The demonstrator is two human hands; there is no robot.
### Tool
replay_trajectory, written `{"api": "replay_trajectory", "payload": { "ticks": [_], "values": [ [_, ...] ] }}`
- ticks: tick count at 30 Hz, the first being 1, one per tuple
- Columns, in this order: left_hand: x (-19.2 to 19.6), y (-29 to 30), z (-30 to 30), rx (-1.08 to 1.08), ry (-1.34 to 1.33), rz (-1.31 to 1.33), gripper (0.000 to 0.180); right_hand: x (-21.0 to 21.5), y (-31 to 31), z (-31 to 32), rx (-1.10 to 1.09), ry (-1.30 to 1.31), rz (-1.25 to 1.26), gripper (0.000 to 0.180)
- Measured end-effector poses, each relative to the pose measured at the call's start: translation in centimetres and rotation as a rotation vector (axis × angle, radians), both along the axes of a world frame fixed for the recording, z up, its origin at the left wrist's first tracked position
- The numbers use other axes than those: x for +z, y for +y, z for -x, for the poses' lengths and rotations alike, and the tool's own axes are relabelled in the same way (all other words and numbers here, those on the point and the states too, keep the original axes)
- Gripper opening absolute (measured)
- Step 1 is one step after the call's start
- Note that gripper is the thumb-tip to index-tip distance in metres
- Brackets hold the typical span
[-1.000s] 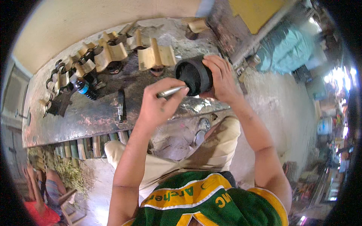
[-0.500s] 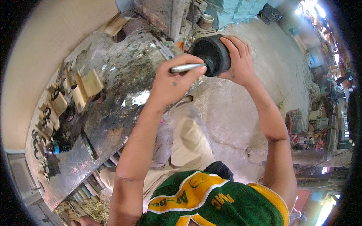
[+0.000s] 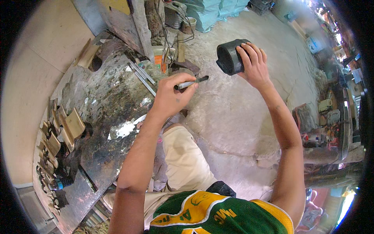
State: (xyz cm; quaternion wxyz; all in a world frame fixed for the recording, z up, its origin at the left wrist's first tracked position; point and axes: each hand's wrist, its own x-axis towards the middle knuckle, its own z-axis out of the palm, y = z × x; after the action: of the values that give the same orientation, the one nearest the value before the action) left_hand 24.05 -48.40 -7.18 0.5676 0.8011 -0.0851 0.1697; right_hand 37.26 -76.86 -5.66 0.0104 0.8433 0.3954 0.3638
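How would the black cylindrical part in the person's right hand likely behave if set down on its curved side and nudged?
The black cylindrical part looks round-bodied, so it would probably roll rather than slide. It seems rigid, since it shows no sag in the right hand. One hand holds it up alone, which suggests moderate weight, though the pictures cannot confirm this.

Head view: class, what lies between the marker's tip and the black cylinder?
Nothing: only a bare gap over the concrete floor separates the marker from the black cylinder, in the head view.
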Motion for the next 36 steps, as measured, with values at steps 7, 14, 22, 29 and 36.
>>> {"api": "replay_trajectory", "payload": {
  "ticks": [7,14,22,29,36],
  "values": [
    [0.7,-1.6,-1.0,0.26,-0.229,0.171,0.015,-1.7,-0.2,0.2,-0.08,0.056,-0.024,0.101],
    [0.8,-4.7,-0.1,0.168,-0.397,-0.125,0.016,-2.5,0.5,1.2,-0.108,0.107,-0.056,0.102],
    [0.0,-5.1,0.1,0.212,-0.366,-0.179,0.02,-2.6,0.5,1.6,-0.14,0.14,-0.109,0.101],
    [-0.1,-5.3,0.4,0.303,-0.42,-0.105,0.017,-2.8,0.6,1.3,-0.156,0.117,-0.138,0.101],
    [-0.3,-4.3,0.0,0.383,0.107,0.282,0.021,-4.0,0.3,1.3,-0.157,0.131,-0.262,0.099]
  ]
}}
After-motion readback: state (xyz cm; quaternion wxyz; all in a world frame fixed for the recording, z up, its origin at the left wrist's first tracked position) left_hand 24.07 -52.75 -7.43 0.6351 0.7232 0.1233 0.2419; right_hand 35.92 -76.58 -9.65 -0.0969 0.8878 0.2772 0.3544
